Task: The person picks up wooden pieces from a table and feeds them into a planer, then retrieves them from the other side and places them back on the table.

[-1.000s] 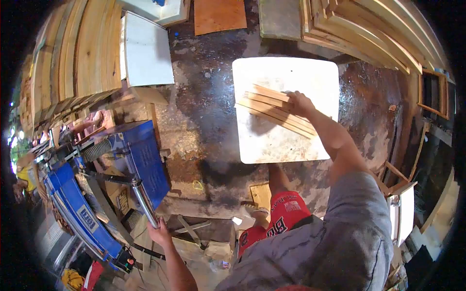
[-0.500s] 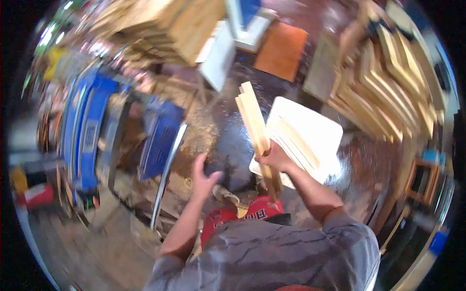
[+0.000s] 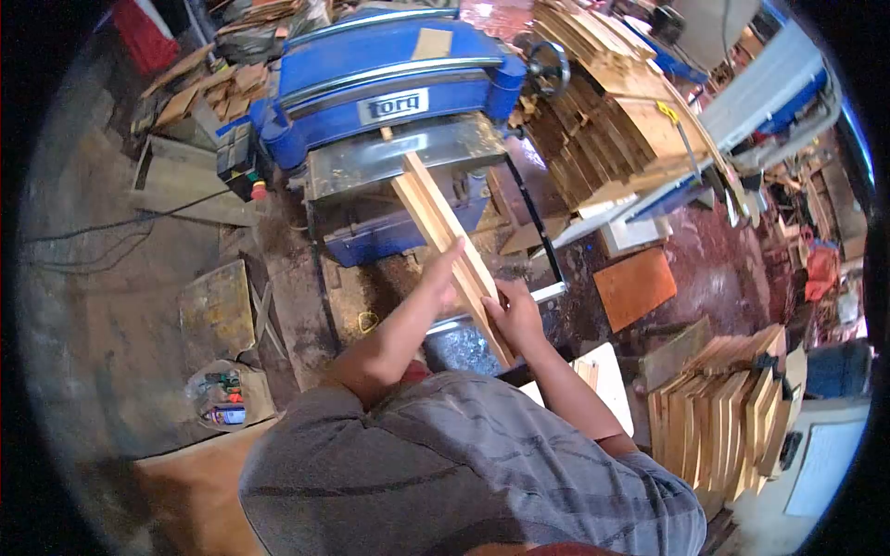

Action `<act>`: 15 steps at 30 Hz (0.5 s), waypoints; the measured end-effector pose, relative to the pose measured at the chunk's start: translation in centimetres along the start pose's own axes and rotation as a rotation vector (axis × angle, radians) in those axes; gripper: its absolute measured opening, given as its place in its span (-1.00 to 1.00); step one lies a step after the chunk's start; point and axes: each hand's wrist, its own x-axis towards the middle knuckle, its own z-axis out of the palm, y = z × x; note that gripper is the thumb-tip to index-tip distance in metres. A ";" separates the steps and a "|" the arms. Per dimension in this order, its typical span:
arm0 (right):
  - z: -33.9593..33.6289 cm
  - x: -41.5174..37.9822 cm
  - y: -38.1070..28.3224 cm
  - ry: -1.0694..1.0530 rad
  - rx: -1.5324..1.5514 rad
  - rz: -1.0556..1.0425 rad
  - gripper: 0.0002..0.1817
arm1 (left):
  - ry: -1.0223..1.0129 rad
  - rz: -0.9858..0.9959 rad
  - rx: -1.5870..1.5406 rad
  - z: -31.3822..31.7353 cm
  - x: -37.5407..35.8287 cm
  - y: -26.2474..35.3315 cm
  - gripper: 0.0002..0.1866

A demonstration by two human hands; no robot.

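A few long wooden strips (image 3: 443,227) lie side by side between my hands, slanting up and left toward a blue machine (image 3: 389,69). My left hand (image 3: 443,276) is closed on their left side, around the middle. Lower down, my right hand (image 3: 515,315) grips the strips from the right, near their close end. Their far ends hang over the machine's metal bed (image 3: 371,162). One small wood piece (image 3: 387,134) shows at the opening under the machine's label.
Stacked boards (image 3: 630,130) stand right of the machine, with more wooden pieces (image 3: 714,426) at lower right. An orange panel (image 3: 636,288) lies on the floor. A control box with a red button (image 3: 258,190) is at the machine's left. A white board (image 3: 607,385) is beside my right forearm.
The view has swung left to face the blue machine. My left hand, open and empty before, now holds the strips too. The strips have moved away from above the white board.
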 end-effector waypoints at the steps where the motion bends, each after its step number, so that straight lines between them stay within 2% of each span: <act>1: 2.1 1.0 0.8 -0.014 -0.015 -0.006 -0.54 | 0.093 0.023 0.018 -1.0 0.5 2.0 -0.60; 2: 5.0 2.1 2.6 0.007 0.238 -0.020 -0.59 | 0.194 0.002 0.042 -0.7 0.0 4.5 -0.60; 3: 5.9 2.9 1.9 0.029 0.491 -0.033 -0.63 | 0.197 0.004 0.022 -1.9 0.4 5.9 -0.60; 4: 6.3 3.4 1.4 -0.064 0.606 -0.003 -0.72 | 0.091 -0.004 0.041 -3.2 1.0 7.3 -0.60; 6: 7.1 5.1 0.3 -0.124 0.678 0.029 -0.73 | -0.068 -0.022 0.027 -4.0 1.2 9.8 -0.59; 9: 7.2 7.4 -1.0 -0.240 0.816 0.118 -0.72 | -0.115 0.041 0.016 -5.3 1.6 12.0 -0.58; 11: 7.4 9.2 -1.3 -0.322 1.103 0.340 -0.76 | -0.109 0.062 -0.001 -6.1 2.0 12.8 -0.58; 13: 7.5 11.0 -1.1 -0.327 1.032 0.278 -0.76 | -0.069 0.094 0.008 -7.1 2.4 13.6 -0.62; 15: 8.9 13.7 1.1 -0.341 0.900 0.229 -0.73 | -0.067 0.112 0.042 -8.2 2.3 15.1 -0.56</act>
